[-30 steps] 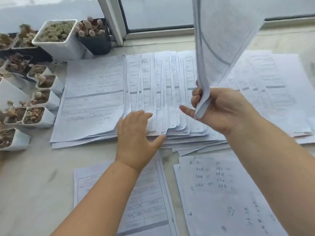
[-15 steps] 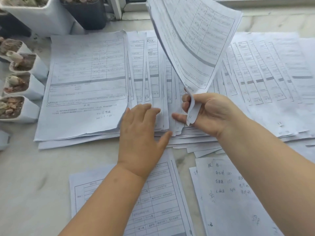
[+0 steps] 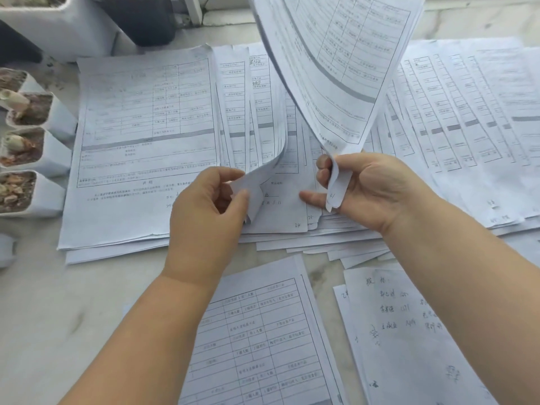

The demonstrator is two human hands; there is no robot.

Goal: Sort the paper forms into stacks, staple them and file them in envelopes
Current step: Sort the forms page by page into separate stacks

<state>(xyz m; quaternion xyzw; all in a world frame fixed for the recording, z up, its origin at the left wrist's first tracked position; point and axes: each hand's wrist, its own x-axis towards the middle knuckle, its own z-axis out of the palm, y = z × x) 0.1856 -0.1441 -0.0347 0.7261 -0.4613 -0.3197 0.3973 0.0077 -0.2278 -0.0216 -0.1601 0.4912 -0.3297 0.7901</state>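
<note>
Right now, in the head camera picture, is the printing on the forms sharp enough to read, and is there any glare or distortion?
Head view: light is soft and even, with no hard glare. Printed text on the fanned forms is too soft to read; only table lines and grey bars show. The lifted sheets in the right hand curve, and wide-angle distortion bends the edges. The left hand is sharp.

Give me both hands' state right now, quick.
Left hand: pinching the lifted corner of a form in the fanned row.
Right hand: gripping the raised sheaf of forms by its bottom corner.
</note>
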